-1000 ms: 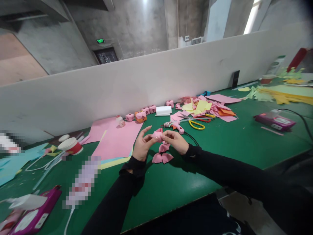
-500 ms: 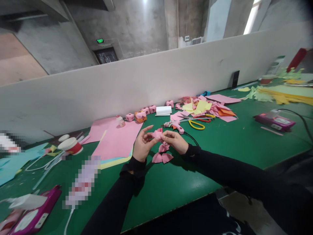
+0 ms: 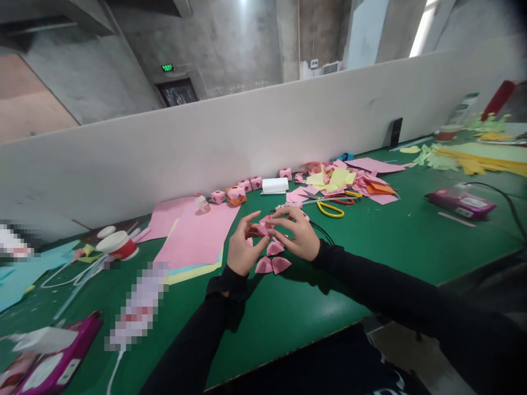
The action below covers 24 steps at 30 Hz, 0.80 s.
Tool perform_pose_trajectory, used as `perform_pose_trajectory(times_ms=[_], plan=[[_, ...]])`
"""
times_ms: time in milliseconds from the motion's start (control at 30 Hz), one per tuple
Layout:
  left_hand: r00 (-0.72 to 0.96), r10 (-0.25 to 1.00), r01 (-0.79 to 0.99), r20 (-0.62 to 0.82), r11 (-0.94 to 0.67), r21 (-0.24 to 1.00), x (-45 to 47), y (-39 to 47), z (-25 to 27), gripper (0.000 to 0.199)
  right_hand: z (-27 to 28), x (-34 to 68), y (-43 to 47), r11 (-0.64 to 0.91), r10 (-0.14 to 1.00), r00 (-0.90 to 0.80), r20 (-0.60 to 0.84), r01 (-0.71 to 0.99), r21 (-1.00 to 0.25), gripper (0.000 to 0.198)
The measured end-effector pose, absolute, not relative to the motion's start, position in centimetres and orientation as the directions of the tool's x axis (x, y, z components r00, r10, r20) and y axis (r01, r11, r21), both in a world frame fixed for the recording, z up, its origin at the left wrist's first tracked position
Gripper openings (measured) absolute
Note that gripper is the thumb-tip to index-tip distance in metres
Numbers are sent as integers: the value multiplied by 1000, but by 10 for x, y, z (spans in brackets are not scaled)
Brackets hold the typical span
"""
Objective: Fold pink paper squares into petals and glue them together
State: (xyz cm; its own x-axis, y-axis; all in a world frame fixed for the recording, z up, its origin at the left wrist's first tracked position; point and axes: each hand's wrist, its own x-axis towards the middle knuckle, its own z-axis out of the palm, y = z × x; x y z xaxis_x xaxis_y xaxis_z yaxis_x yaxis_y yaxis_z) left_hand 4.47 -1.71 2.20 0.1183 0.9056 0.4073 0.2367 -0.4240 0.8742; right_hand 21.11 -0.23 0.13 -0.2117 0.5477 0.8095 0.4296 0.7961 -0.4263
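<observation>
Between my two hands, above the green table, is a folded pink paper piece (image 3: pixel 262 229). My left hand (image 3: pixel 244 247) curls round its left side, thumb and fingers on the paper. From the right, my right hand (image 3: pixel 298 233) grips it with thumb and fingertips. The fingers cover much of the piece. Just below my hands, more folded pink paper pieces (image 3: pixel 273 265) lie on the table. Behind my right hand, a pink glue gun (image 3: pixel 303 215) is mostly hidden, its black cord running right.
Pink paper sheets (image 3: pixel 197 236) lie left of my hands. Finished-looking pink paper balls (image 3: pixel 236 195) line the partition (image 3: pixel 206 148). Scissors with yellow handles (image 3: pixel 330 210) lie by a heap of paper scraps (image 3: pixel 341 178). A paper cup (image 3: pixel 118 246) and a purple packet (image 3: pixel 61 356) stand left.
My right hand has shifted its grip, its fingers now arched over the top of the pink paper piece. The piece has turned between my hands; the table items stay put.
</observation>
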Motion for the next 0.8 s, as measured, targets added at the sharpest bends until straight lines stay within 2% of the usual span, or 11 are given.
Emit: perform_pose_trajectory(times_ms=[100,267,367,500,600,800], plan=[[125,903,246,411,-430,869,45,-18,22,56,-1,210,0,800,547,-220,808,421,-427,22],[131,883,299,451,-469,831,42,-18,21,56,-3,210,3,763,630,-248,736,374,-527,21],[166,841,420,515,-533,734,39,-17,18,53,-4,210,6,742,662,-275,697,371,-559,21],[288,752,593,593,-626,506,37,-15,12,52,-7,211,8,749,652,-302,695,400,-528,18],[374,700,641,608,-669,376,37,-15,11,56,-8,212,10,757,638,-312,704,417,-502,15],[399,677,658,619,-681,322,37,-16,12,62,-10,212,12,756,639,-317,701,429,-495,14]])
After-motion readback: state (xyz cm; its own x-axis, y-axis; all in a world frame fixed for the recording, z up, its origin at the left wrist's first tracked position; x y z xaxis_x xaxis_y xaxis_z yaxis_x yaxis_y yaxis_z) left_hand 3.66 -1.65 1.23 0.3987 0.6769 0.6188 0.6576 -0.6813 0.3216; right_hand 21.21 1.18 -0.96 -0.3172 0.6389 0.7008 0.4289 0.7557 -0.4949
